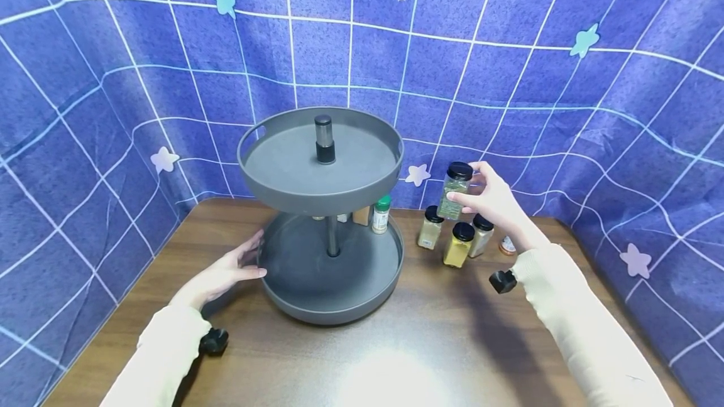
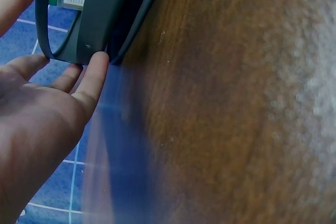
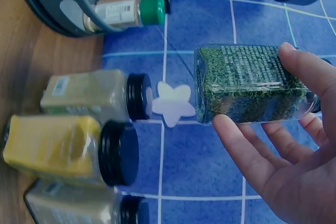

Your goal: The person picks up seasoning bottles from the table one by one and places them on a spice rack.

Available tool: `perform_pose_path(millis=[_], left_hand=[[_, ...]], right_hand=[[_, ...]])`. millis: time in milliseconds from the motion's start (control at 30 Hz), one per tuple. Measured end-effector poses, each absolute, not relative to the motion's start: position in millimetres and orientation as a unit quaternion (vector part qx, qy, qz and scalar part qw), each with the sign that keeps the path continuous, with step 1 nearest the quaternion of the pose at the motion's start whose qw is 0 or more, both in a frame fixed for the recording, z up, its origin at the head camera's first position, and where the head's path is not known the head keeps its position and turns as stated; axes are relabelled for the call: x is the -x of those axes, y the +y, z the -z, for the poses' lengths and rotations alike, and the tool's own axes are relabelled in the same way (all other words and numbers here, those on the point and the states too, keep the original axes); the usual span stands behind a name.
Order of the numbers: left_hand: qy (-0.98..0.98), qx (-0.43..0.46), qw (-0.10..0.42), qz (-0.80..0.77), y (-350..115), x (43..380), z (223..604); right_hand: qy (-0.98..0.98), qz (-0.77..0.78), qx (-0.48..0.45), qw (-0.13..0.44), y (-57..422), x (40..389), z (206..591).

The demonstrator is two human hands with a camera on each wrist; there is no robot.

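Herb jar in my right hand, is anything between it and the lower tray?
Partly: the upper tray overhangs the lower tray, and a green-capped bottle stands at the latter's back right. A pale jar stands between, lower than the herb jar. The lower tray's front looks open.

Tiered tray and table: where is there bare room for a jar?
Free: upper tier around its post; front of lower tier; table before it. Crowded: back of lower tier, by the green-capped bottle; table around the yellow jar.

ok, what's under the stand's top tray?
Lower tray, post, green-capped jar, part of a brown container, slivers of others at the back. The top tray hides the rest; total unclear.
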State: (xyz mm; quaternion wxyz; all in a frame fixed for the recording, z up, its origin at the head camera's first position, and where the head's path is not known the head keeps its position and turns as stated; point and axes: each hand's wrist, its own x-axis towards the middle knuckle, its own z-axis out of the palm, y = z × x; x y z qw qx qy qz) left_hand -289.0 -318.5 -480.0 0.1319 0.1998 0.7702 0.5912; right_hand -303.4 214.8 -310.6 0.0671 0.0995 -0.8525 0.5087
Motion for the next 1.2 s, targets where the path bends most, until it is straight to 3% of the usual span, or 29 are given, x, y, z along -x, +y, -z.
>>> perform_pose_path(millis=[233,1200], left_hand=[[0.773,-0.201,0.129,-0.588,-319,290,482],[0.762,-0.19,0.139,-0.603,-320,290,481]], right_hand=[[-0.841,-0.528,-0.103,0.052,197,306,319],[-0.839,-0.523,-0.116,0.092,142,327,361]])
